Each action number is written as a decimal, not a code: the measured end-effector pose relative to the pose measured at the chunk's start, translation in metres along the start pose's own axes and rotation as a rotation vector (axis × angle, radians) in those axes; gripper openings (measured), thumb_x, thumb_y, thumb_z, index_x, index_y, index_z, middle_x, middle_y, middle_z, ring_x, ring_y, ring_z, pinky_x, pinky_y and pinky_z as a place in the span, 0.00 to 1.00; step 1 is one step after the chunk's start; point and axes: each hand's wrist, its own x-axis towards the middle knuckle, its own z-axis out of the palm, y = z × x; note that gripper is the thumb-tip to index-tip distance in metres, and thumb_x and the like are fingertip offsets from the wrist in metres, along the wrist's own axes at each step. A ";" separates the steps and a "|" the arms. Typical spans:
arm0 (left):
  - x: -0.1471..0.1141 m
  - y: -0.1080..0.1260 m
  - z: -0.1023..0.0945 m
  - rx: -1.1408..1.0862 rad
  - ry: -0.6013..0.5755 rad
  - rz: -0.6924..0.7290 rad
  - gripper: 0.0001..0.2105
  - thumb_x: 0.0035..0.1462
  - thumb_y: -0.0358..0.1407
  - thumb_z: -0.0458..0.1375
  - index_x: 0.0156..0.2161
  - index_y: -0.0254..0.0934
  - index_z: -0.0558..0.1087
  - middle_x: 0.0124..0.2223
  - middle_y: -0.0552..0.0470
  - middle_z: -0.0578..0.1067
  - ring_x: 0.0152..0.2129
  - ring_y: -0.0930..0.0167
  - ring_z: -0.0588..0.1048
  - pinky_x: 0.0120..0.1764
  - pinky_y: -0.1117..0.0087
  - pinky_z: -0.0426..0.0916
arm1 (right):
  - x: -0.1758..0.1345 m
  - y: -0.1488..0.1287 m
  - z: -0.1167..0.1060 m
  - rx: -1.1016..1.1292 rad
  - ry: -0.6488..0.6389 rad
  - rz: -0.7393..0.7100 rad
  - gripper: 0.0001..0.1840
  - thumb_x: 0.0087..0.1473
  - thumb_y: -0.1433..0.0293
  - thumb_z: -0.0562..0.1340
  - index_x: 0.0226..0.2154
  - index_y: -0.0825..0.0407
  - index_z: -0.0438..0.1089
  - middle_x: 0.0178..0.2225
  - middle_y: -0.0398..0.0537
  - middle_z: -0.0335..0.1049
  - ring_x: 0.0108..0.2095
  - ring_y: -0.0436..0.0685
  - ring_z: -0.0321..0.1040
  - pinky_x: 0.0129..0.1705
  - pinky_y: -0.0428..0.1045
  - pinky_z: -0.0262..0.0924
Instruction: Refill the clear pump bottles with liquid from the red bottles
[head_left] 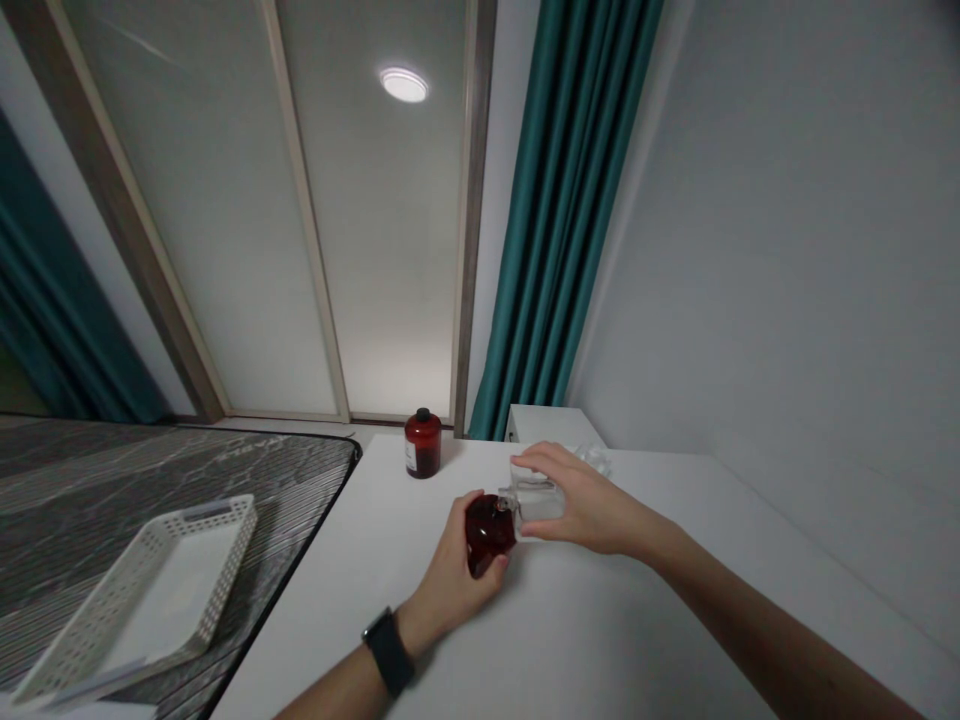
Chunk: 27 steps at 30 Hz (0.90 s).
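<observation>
My left hand, with a dark watch at the wrist, is closed around a dark red-brown bottle above the white table. A clear bottle lies sideways in my right hand, gripped between thumb and fingers. Its narrow neck points left, at the upper part of the red-brown bottle. Whether the two mouths touch, I cannot tell. Farther back on the table stands another red-brown bottle, upright, with a black cap and a white label.
Something clear and crumpled lies behind my right hand. To the left, a white perforated basket rests on a grey striped surface. A white cabinet, a teal curtain and frosted sliding doors stand beyond the table.
</observation>
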 end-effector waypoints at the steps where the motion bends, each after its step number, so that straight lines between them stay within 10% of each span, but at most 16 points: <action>1: 0.000 0.000 0.000 -0.002 -0.002 0.002 0.31 0.55 0.38 0.61 0.61 0.37 0.53 0.56 0.40 0.67 0.52 0.57 0.71 0.55 0.52 0.66 | 0.000 0.000 0.000 -0.001 -0.001 -0.001 0.36 0.46 0.63 0.73 0.57 0.48 0.65 0.54 0.54 0.66 0.57 0.65 0.63 0.61 0.62 0.59; 27: -0.001 -0.004 0.002 -0.013 -0.033 0.022 0.31 0.56 0.34 0.59 0.61 0.37 0.50 0.56 0.40 0.65 0.53 0.57 0.69 0.57 0.49 0.63 | 0.002 -0.006 -0.006 -0.027 -0.059 0.020 0.37 0.46 0.66 0.74 0.57 0.52 0.65 0.55 0.57 0.66 0.58 0.65 0.62 0.62 0.61 0.58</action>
